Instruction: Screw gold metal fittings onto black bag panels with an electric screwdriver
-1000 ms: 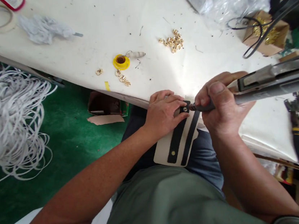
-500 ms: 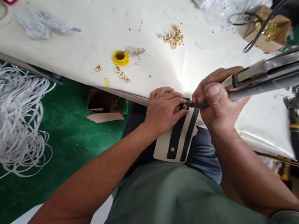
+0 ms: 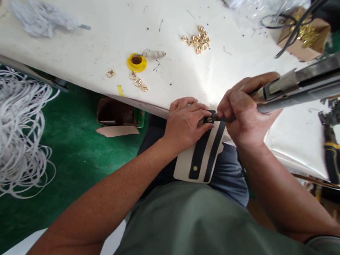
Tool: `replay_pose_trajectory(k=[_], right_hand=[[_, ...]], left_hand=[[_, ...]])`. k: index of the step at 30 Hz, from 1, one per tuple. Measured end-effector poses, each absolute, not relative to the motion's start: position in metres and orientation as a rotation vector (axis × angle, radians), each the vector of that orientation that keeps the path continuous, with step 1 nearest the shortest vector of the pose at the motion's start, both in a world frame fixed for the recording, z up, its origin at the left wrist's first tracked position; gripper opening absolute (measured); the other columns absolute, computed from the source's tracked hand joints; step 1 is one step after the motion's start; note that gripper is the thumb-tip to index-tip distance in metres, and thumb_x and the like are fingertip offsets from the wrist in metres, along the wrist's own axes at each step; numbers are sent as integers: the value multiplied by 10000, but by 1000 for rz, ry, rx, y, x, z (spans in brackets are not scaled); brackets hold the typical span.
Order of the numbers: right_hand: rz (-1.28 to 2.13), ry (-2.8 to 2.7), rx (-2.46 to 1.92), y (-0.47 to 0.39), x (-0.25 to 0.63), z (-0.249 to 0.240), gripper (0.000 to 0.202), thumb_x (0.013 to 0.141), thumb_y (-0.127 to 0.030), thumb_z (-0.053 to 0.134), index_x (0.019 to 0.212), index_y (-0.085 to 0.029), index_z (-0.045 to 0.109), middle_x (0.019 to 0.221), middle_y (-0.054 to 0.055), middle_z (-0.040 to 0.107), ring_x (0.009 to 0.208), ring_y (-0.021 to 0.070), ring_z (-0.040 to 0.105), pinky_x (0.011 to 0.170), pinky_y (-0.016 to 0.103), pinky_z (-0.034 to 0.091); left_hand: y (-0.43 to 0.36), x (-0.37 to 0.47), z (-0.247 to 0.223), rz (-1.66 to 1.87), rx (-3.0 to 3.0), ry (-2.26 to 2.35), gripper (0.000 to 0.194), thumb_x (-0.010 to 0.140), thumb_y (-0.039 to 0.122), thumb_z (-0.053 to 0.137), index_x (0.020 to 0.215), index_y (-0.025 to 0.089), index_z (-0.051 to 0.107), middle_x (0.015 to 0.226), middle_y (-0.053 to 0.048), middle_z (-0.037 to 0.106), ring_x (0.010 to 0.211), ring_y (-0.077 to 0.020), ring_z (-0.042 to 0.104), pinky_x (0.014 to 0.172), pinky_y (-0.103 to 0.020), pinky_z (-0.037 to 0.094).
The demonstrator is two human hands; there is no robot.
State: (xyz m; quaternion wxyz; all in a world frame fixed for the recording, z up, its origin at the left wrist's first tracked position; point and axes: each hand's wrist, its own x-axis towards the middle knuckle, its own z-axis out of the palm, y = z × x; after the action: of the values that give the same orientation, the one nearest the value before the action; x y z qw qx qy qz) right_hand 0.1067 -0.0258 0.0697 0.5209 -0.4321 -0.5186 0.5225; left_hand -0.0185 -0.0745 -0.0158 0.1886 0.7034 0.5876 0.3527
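Note:
My left hand (image 3: pixel 184 121) is closed on a cream panel (image 3: pixel 181 167) with dark strips (image 3: pixel 199 157), its thumb and fingers around the upper end of one strip. The panel lies over my lap at the table's edge. A small metal screw head (image 3: pixel 209 119) shows on a dark tab between thumb and fingers. My right hand (image 3: pixel 244 112) is wrapped around the front of a long grey power screwdriver (image 3: pixel 311 89), held nearly level. Its tip points left and meets the tab beside the screw head; the exact contact is too small to tell.
Gold clasps (image 3: pixel 198 40) lie piled on the white table (image 3: pixel 100 41), with several more near a yellow spool (image 3: pixel 137 62). Black-and-yellow pliers (image 3: pixel 334 159) lie right. A cardboard box (image 3: pixel 309 40) holds gold hardware behind a cable. White cord (image 3: pixel 12 134) heaps on the green floor.
My right thumb has shifted on the screwdriver, which has turned slightly. The whole view has drifted a little. My left hand stays on the panel.

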Motion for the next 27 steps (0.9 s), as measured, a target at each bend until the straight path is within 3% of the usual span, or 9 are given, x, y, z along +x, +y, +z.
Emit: replay_pose_trajectory(k=[8, 21, 27], right_hand=[[1088, -1434, -952, -21, 112, 55, 220, 807, -365, 762, 896, -314, 568, 685, -59, 542, 507, 150, 547, 508, 334, 465], [848, -1800, -889, -11, 125, 44, 234, 961, -548, 556, 1025, -330, 498, 713, -27, 540, 498, 185, 569, 471, 365, 469], [971, -1727, -784, -11, 126, 46, 280, 906, -473, 663, 911, -314, 433, 728, -43, 525, 466, 154, 516, 442, 345, 460]], left_hand=[[-75, -18, -16, 971, 1981, 1648, 325, 920, 555, 726, 1116, 303, 785, 1278, 19, 763, 1316, -280, 549, 1157, -478, 315], [-74, -18, -14, 973, 1990, 1663, 328, 923, 565, 715, 1099, 300, 795, 1266, 8, 772, 1298, -294, 560, 1131, -487, 340], [-74, -18, -12, 964, 1995, 1666, 299, 919, 521, 738, 1107, 293, 788, 1279, 18, 766, 1312, -285, 553, 1140, -477, 335]])
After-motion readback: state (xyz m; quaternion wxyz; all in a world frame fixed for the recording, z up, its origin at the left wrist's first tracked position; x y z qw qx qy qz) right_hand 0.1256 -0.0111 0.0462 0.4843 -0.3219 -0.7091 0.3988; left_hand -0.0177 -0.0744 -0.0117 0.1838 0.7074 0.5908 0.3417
